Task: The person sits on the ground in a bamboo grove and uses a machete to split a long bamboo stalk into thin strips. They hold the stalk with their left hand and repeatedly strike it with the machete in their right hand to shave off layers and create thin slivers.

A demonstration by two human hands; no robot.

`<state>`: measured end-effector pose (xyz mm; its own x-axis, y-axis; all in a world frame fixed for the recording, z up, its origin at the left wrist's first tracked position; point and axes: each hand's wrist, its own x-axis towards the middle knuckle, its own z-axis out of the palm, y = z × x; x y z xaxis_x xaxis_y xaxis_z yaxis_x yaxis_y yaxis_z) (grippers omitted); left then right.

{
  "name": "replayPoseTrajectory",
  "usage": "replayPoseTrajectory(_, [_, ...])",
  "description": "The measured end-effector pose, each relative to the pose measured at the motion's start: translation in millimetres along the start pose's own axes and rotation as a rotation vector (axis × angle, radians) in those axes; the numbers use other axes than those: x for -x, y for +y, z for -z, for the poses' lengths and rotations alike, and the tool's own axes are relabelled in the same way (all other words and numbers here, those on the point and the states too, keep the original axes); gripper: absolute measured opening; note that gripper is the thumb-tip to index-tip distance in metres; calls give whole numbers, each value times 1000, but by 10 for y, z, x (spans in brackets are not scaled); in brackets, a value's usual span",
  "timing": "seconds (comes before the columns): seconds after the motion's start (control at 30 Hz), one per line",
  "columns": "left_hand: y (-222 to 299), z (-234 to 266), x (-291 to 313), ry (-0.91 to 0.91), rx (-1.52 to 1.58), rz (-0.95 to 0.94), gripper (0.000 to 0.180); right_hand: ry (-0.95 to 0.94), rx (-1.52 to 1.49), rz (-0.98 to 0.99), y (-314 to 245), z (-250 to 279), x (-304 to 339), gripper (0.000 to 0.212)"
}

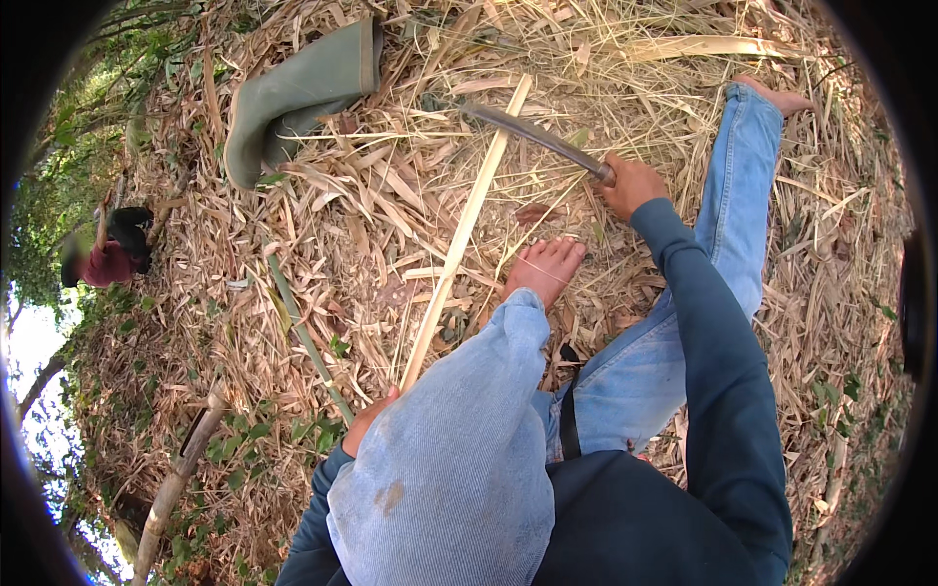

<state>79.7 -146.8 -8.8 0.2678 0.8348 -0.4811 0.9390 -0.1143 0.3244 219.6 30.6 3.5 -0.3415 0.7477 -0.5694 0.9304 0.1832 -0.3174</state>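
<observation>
My right hand [633,186] is closed round the handle of a long, slightly curved knife [547,140]. Its dark blade points to the upper left and crosses a pale split bamboo strip [469,217] near the strip's far end. From there the strip slants down toward my raised left knee, where its near end is hidden. Beside that knee my left hand [367,426] shows only in part, next to the strip. The knee covers most of its fingers, so its grip cannot be seen. My bare foot [545,269] rests just right of the strip.
A pair of green rubber boots [293,88] lies at the upper left. Left of the strip is a thin green stalk [305,327]; a thicker log [176,483] lies at the lower left. Dry leaves and shavings cover the ground. Another person [109,252] is at the far left.
</observation>
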Motion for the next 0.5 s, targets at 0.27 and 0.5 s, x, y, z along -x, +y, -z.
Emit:
replayPoseTrajectory(0.27, [-30,-93,2,87,-9,-43,38,57,-76,61,-66,-106,227,24])
replayPoseTrajectory(0.5, [12,-110,-1,63,-8,-39,38,-72,8,204,-79,-356,757,30])
